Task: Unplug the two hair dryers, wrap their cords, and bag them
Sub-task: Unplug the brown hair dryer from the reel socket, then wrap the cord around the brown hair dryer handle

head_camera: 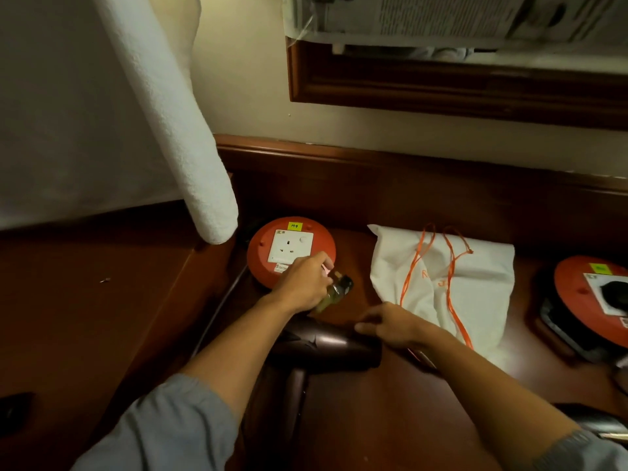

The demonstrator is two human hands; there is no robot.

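Note:
A dark hair dryer lies on the wooden desk, barrel pointing right, handle toward me. My left hand grips its black plug, held just clear of the empty white socket on the left red cable reel. My right hand rests on the dryer's nozzle end, fingers curled over it. A white drawstring bag with orange cords lies flat to the right. A second red cable reel at the far right has a black plug in its socket.
A rolled white towel hangs down at the left, above the reel. A wood-framed mirror is on the wall behind. A raised wooden ledge runs along the left. A dark object shows at the right edge.

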